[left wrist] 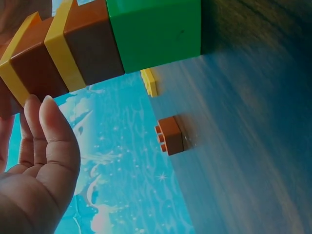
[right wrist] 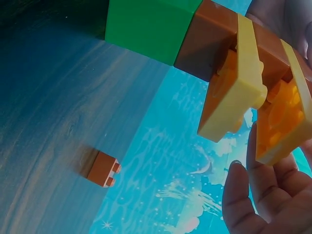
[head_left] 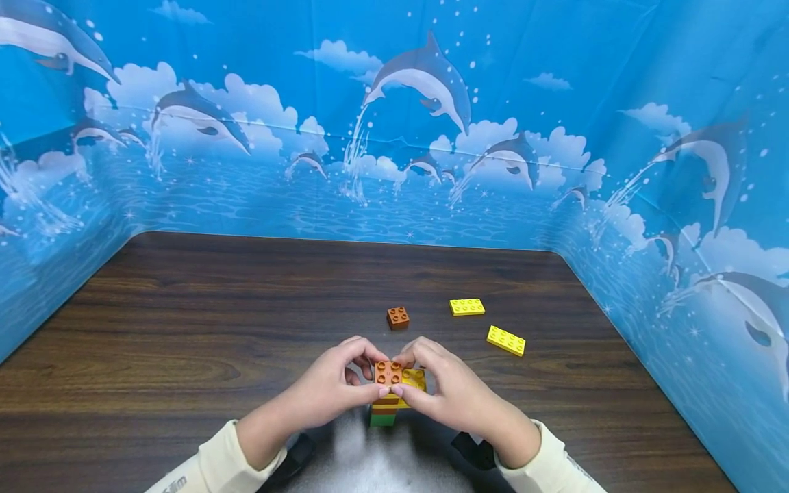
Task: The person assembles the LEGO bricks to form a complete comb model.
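A tower of toy building bricks stands in front of me, with a green brick (left wrist: 156,34) at its base. Above the green come brown bricks alternating with yellow plates (right wrist: 243,73), which jut out to the right side. On top sits an orange-brown brick (head_left: 387,374) with its studs up. My left hand (head_left: 329,376) pinches its left side between thumb and forefinger. From the right, my right hand (head_left: 455,381) pinches the same brick, thumb at the near edge and fingers at the far edge, above the jutting plate.
Behind the tower lies a loose brown brick (head_left: 398,318). Two loose yellow plates, the farther plate (head_left: 467,307) and the nearer plate (head_left: 506,340), lie to the right on the dark wooden table (head_left: 216,308). A blue dolphin-print sheet (head_left: 277,192) encloses the back and sides.
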A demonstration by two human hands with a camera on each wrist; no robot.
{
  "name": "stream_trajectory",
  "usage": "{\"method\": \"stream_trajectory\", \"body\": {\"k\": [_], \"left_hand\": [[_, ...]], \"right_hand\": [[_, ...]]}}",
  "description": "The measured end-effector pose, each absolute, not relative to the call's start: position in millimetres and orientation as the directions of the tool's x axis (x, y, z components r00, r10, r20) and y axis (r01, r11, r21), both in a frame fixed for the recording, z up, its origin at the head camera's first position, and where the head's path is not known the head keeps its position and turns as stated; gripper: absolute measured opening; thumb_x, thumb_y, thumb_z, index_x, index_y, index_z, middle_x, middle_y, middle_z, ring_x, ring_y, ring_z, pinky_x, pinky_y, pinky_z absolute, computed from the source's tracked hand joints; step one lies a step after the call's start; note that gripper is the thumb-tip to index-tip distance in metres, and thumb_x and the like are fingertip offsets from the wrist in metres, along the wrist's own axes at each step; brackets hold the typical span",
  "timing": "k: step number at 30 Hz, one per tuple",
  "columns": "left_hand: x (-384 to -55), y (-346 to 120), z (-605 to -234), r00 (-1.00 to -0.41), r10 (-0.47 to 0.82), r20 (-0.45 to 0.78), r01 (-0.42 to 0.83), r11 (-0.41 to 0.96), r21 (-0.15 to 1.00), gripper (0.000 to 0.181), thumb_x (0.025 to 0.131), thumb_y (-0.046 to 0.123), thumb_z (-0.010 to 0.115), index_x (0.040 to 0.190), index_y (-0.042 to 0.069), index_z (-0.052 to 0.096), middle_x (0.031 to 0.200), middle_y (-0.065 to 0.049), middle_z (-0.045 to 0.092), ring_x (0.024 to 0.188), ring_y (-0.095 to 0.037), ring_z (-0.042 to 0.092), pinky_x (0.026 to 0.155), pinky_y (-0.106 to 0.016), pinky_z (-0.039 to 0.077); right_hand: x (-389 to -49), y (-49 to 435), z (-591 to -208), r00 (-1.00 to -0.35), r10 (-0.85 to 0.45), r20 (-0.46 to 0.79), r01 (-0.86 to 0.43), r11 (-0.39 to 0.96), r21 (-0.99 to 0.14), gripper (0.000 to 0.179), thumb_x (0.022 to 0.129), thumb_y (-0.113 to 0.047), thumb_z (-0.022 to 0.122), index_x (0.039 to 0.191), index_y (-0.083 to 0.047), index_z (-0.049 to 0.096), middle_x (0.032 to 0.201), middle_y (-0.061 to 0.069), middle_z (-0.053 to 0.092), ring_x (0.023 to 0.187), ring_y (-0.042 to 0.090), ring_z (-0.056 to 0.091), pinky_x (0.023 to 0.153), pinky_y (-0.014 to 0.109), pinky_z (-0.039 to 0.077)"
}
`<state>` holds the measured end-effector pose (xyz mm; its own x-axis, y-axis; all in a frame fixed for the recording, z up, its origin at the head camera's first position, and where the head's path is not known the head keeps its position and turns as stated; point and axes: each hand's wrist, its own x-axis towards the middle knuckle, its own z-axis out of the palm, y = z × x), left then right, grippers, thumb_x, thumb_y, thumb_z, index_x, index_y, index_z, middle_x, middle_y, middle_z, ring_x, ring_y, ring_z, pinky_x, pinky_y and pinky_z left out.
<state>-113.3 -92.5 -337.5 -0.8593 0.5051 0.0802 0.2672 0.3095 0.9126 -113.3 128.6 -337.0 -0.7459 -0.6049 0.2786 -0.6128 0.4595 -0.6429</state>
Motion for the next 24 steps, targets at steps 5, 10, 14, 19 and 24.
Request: {"method": "stream_trajectory", "body": {"k": [5,10,14,19,24], "left_hand": [[-115,-92,-338,-0.862,0.503,0.062,0.241,0.299,0.923,0.027,0.086,0.018,0.071,0.108,0.004,0.062,0.098,-0.006,0.054,0.089,-0.022,0.053,0.071,-0.027,0.051],[-115,-92,-338,-0.861,0.505,0.056,0.234,0.296,0.926,0.027,0.086,0.017,0.071,0.107,0.004,0.062,0.098,-0.006,0.054,0.088,-0.022,0.053,0.070,-0.028,0.052],[-114,-92,-338,-0.862,0.503,0.064,0.237,0.288,0.928,0.027,0.085,0.016,0.071,0.107,0.003,0.062,0.097,-0.006,0.054,0.088,-0.022,0.053,0.069,-0.028,0.051],[-113,-91,-337,-0.865,0.498,0.055,0.218,0.275,0.936,0.027,0.085,0.014,0.071,0.107,0.002,0.061,0.097,-0.007,0.054,0.087,-0.023,0.053,0.068,-0.027,0.051],[-115,-91,-339,-0.866,0.496,0.063,0.214,0.253,0.944,0.029,0.084,0.014,0.072,0.108,0.001,0.061,0.097,-0.007,0.054,0.086,-0.020,0.053,0.067,-0.027,0.052]], "right_hand": [[-113,129,-338,-0.755,-0.603,0.258,-0.600,0.475,-0.644,0.021,0.091,-0.022,0.067,0.109,-0.015,0.058,0.108,-0.007,0.057,0.098,0.008,0.054,0.089,0.033,0.049],[-114,130,-339,-0.759,-0.603,0.245,-0.592,0.482,-0.646,0.022,0.092,-0.027,0.066,0.111,-0.017,0.058,0.108,-0.008,0.057,0.099,0.008,0.053,0.089,0.035,0.049],[-114,133,-339,-0.754,-0.606,0.255,-0.598,0.472,-0.647,0.027,0.093,-0.030,0.066,0.115,-0.017,0.059,0.111,-0.008,0.059,0.104,0.010,0.053,0.092,0.041,0.048],[-116,141,-338,-0.792,-0.571,0.215,-0.545,0.503,-0.671,0.037,0.093,-0.036,0.063,0.124,-0.015,0.058,0.120,-0.005,0.058,0.113,0.013,0.053,0.096,0.044,0.046],[-123,150,-342,-0.836,-0.498,0.229,-0.508,0.545,-0.667,0.042,0.094,-0.036,0.063,0.129,-0.014,0.056,0.125,0.000,0.058,0.118,0.018,0.052,0.096,0.048,0.046]]}}
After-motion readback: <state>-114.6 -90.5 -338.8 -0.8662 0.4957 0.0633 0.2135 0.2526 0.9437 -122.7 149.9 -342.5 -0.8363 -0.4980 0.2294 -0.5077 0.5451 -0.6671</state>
